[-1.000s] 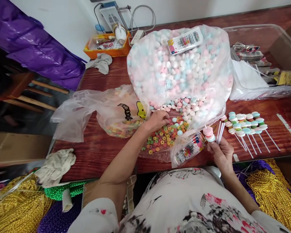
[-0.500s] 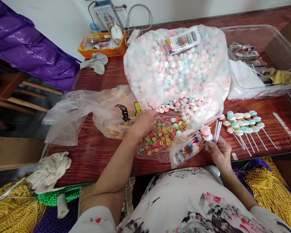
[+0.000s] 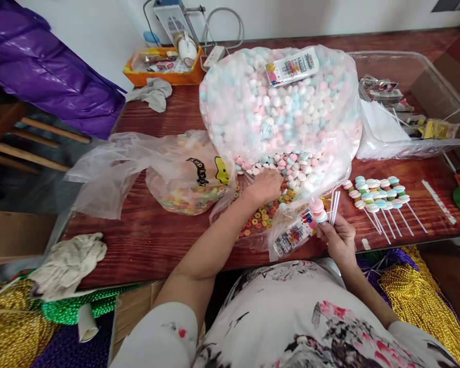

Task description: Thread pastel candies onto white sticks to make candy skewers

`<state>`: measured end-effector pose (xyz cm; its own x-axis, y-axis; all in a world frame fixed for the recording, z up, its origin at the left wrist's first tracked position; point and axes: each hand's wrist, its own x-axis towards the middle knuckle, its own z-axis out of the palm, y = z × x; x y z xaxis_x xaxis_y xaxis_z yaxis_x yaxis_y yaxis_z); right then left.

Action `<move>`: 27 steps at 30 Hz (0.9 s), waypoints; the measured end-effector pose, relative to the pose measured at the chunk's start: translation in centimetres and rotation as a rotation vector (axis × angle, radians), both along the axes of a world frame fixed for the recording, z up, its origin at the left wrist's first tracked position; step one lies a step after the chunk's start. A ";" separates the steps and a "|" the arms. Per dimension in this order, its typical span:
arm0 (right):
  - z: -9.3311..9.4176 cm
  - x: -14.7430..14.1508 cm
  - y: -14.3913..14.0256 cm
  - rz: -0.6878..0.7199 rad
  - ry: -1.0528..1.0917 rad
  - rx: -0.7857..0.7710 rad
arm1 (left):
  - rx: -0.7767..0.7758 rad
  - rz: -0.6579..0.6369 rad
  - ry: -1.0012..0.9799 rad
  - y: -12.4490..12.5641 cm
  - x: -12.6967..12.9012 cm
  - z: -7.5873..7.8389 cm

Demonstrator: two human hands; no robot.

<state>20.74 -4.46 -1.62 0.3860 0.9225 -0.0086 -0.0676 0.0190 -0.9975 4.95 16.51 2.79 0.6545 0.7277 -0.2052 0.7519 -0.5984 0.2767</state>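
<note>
My left hand reaches over the loose ring-shaped candies, beside pink, white and blue button-shaped candies spilling from a big clear bag. Its fingers are curled downward; their tips and anything between them are hidden. Near the table's front edge, my right hand grips several white sticks together with a candy skewer bearing pink and pale blue pieces. Just left of this hand lies a clear packet with a printed label. Finished-looking candy skewers rest in a group to the right.
A tied bag of ring candies sits left. A clear plastic bin with packets stands back right, an orange box back left. Cloths lie on the left side. Bead strands hang below the table's edge.
My left hand has moved right, from beside the tied bag to over the loose candies. My right hand keeps its hold on the sticks and skewer. The whole view has shifted slightly.
</note>
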 end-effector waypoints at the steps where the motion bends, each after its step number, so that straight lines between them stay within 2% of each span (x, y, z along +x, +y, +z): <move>1: 0.0 0.0 0.0 -0.004 0.005 0.006 | 0.000 -0.035 0.041 0.1 0.6 -0.3; 3: 0.1 0.1 0.0 -0.006 -0.004 0.027 | 0.032 -0.084 0.120 0.2 1.3 -0.8; 5: 0.0 0.3 -0.1 0.004 -0.012 0.033 | 0.073 -0.113 0.100 0.3 1.2 -1.3; 7: -0.3 0.6 -0.2 0.012 0.001 0.026 | 0.088 -0.146 0.009 0.3 0.4 -1.7; 9: -0.6 0.8 -0.2 0.018 0.018 0.013 | 0.044 -0.127 -0.170 0.2 -0.8 -1.8; 10: -0.8 0.7 -0.2 0.024 0.019 0.009 | -0.003 -0.077 -0.294 -0.1 -1.5 -1.7; 12: -0.9 0.5 0.0 0.044 -0.006 0.013 | -0.169 0.106 -0.605 -0.9 -2.8 -1.4; 15: -0.4 -0.5 0.6 0.108 -0.118 0.050 | -0.546 0.435 -1.106 -3.0 -4.2 -1.0; 17: 0.3 -1.4 1.3 0.184 -0.221 0.082 | -0.750 0.585 -1.357 -4.6 -4.7 -1.0; 19: 1.1 -2.3 2.0 0.273 -0.320 0.101 | -0.829 0.661 -1.524 -6.0 -4.8 -1.2; 21: 1.7 -3.1 2.8 0.334 -0.390 0.101 | -0.845 0.680 -1.624 -7.2 -4.7 -1.5; 24: 2.2 -3.9 3.6 0.359 -0.438 0.095 | -0.880 0.671 -1.683 -8.2 -4.7 -1.6; 27: 2.3 -4.3 3.9 0.367 -0.447 0.097 | -0.903 0.721 -1.739 -8.4 -5.1 -1.6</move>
<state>16.43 -0.56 0.68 -0.0123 0.9849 0.1727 0.3395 0.1665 -0.9257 -0.13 8.10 1.16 0.2270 0.9544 -0.1938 -0.5662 0.2912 0.7711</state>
